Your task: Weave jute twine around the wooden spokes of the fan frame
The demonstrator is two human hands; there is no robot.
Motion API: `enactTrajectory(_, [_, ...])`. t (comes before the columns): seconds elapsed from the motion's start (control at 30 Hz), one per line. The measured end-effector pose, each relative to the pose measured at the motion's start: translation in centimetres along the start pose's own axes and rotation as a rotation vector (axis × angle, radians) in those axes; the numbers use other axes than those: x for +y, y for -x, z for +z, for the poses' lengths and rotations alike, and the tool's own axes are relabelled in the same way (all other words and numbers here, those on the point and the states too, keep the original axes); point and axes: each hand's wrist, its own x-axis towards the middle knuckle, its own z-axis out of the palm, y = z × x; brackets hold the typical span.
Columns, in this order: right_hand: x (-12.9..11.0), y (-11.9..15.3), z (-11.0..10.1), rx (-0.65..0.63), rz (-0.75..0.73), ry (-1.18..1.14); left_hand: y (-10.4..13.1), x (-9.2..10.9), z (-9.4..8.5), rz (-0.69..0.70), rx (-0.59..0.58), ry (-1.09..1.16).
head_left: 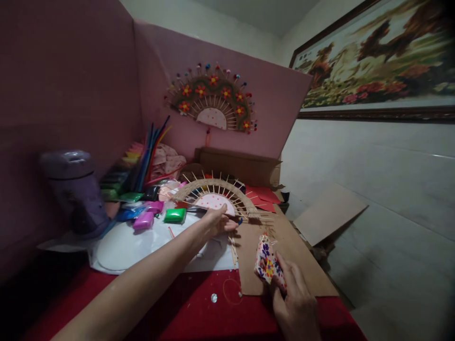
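My left hand [217, 221] reaches forward and grips the lower edge of a half-round fan [209, 183], its thumb against the white dotted half-disc [216, 201]. The fan has thin sticks spreading from that disc through a tan, rope-like band. Low on the right, my right hand [295, 293] is closed around the lower end of a white piece with a colourful flower pattern [266, 259], above the cardboard sheet [291, 255]. What kind of thing this piece is I cannot tell. A small dark-blue bit [241, 221] shows by my left fingertips.
A purple flask [76, 189] stands at left. Bagged clay packs, one green [175, 215], lie beside a white round board [121, 246]. Loose sticks [233, 251] lie near the cardboard. A finished flowered fan [213, 92] hangs on the pink panel [270, 99]. Red cloth [192, 308] covers the front.
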Motion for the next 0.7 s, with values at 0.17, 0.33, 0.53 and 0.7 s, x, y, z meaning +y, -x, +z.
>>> enactTrajectory(0.17, [-1.7, -1.6, 0.7, -0.017, 0.01, 0.016, 3.5, 0.6, -1.5, 0.087, 0.02, -0.165])
enactTrajectory(0.33, [-1.7, -1.8, 1.4, -0.029, -0.004, 0.044, 5.6, 3.1, -7.0, 0.624, 0.322, -0.471])
enactTrajectory(0.53, [-1.0, -1.5, 1.5, -0.103, 0.024, 0.018, 5.9, 8.3, -14.6, 0.783, 0.94, -1.225])
enactTrajectory(0.7, [-1.1, -1.5, 1.6, -0.089, 0.039, 0.003, 5.1, 8.3, -18.0, 0.54, 1.076, -1.668])
